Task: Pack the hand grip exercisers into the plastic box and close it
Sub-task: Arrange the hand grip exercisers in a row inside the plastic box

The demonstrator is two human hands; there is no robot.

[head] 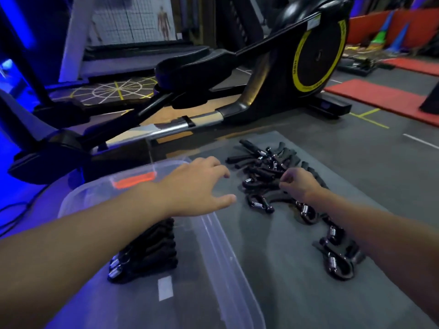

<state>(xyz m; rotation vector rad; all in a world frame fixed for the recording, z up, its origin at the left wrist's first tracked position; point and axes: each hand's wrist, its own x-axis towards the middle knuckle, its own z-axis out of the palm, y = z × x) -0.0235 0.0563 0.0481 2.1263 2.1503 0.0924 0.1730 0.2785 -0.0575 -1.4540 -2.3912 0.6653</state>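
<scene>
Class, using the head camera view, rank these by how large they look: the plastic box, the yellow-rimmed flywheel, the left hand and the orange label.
1. plastic box, clearly largest.
2. yellow-rimmed flywheel and left hand look about alike. The hand is nearer the camera, so I leave them unranked.
3. orange label, smallest.

Box (213,233) left of loose exercisers (261,172)

Your left forearm (95,233) hides part of the stacked exercisers (152,248) in the plastic box (223,252), whose near end runs off the bottom edge. Your right hand (299,181) covers part of the pile (261,167), grip unclear.
</scene>
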